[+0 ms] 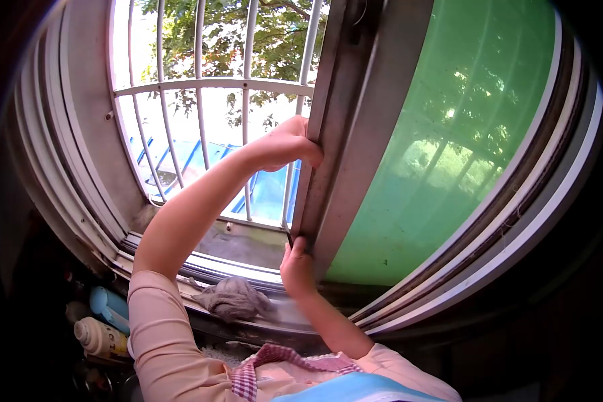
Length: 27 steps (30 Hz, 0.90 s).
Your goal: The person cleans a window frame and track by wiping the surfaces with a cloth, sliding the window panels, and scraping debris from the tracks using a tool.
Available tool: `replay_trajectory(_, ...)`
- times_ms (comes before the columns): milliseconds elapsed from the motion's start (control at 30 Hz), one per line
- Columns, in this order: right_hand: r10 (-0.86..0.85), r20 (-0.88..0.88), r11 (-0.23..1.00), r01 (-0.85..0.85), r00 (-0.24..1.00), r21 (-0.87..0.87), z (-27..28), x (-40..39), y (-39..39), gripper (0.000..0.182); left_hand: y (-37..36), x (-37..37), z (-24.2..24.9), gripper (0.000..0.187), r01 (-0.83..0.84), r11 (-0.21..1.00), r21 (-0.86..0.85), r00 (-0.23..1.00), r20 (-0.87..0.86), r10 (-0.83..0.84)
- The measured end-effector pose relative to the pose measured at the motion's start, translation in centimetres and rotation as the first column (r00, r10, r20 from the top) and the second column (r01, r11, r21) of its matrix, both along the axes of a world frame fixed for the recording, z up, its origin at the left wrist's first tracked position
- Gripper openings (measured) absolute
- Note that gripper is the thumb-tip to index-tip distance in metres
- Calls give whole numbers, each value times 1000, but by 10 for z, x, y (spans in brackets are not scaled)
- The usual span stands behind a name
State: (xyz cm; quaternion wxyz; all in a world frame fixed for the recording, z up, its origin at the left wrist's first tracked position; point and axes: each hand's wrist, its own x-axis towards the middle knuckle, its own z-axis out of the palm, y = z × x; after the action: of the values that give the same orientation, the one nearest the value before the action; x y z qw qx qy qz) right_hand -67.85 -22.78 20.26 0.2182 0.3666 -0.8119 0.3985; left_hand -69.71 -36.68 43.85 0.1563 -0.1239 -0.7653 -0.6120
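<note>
Left hand (289, 144) was clamped round the window sash's (358, 134) edge, fingertips hidden. Right hand (297, 268) touched same edge lower down; couldn't tell if gripping. Sash stood upright, right of the opening, green pane (449, 147) beside it. Gray rag (234, 299) below; barred grille (214, 82) outside.

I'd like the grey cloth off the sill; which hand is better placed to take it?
Probably the right hand: it is low by the window frame, close to the grey cloth. The left hand is higher on that frame, farther away. However, the right seems to hold something thin and dark.
</note>
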Motion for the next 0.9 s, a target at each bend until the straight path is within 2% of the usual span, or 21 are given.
replay_trajectory(100, -30, 7, 999, 30, 1000, 32, 4, 4, 0, 22, 0, 1, 0, 18, 21, 1000, -4, 999, -35, -22)
replay_trajectory(133, 14, 30, 999, -15, 999, 37, 2, 2, 6, 21, 0, 1, 1, 20, 23, 999, -30, 999, -34, -24)
replay_trajectory(200, 103, 86, 994, -105, 991, 21, -1, -1, 7, 22, 3, 5, 0, 28, 51, 997, 66, 999, -13, -50)
replay_trajectory(300, 92, 65, 996, -93, 994, 9, -5, -4, 5, 23, 9, 18, -12, 41, 26, 989, 147, 995, 89, -40)
replay_trajectory(333, 86, 51, 996, -86, 995, 1, -5, -4, 4, 26, 3, 19, -20, 51, 89, 996, -27, 991, 103, -85)
replay_trajectory(367, 54, 75, 998, -57, 996, 31, -1, -4, 4, 27, 6, 29, -25, 60, 81, 997, -2, 989, 122, -80)
replay_trajectory(433, -2, 146, 990, -18, 989, 137, 7, 2, 9, 27, -7, 42, -62, 65, 129, 984, 124, 987, 81, -139)
replay_trajectory(500, 69, 268, 995, -84, 961, 47, 7, 3, 17, 28, -23, 84, -105, 62, -95, 992, -78, 961, 255, 112)
replay_trajectory(533, 134, 297, 991, -137, 945, -12, 6, 7, 23, 26, -30, 109, -134, 60, -138, 929, -343, 940, 249, 231)
replay_trajectory(567, 194, 322, 981, -179, 926, -78, 5, 9, 34, 24, -33, 132, -166, 59, -146, 796, -588, 919, 217, 330)
replay_trajectory(600, 259, 365, 966, -232, 894, -117, 3, 16, 48, 24, -29, 157, -200, 62, -167, 766, -620, 908, 205, 364)
replay_trajectory(633, 318, 389, 947, -273, 864, -168, 3, 20, 60, 25, -19, 179, -225, 61, -172, 803, -571, 892, 256, 373)
replay_trajectory(700, 308, 454, 951, -251, 836, -183, -13, 29, 90, 24, 17, 208, -256, 59, -174, 707, -686, 773, 349, 529)
replay_trajectory(733, 286, 483, 958, -256, 828, -129, -21, 35, 102, 24, 27, 217, -290, 54, -314, 550, -774, 793, 105, 600)
replay_trajectory(767, 269, 525, 959, -274, 807, -70, -27, 31, 110, 23, 38, 212, -291, 44, -411, 431, -803, 744, -23, 667)
replay_trajectory(833, 217, 570, 959, -283, 792, 29, -41, 39, 131, 22, 37, 207, -300, 28, -479, 505, -718, 726, -1, 688)
replay_trajectory(867, 210, 572, 953, -296, 793, 60, -45, 41, 140, 24, 30, 205, -301, 17, -556, 528, -642, 730, -74, 679)
replay_trajectory(900, 205, 568, 946, -310, 797, 93, -48, 42, 147, 25, 25, 201, -300, 17, -630, 601, -492, 683, 19, 731)
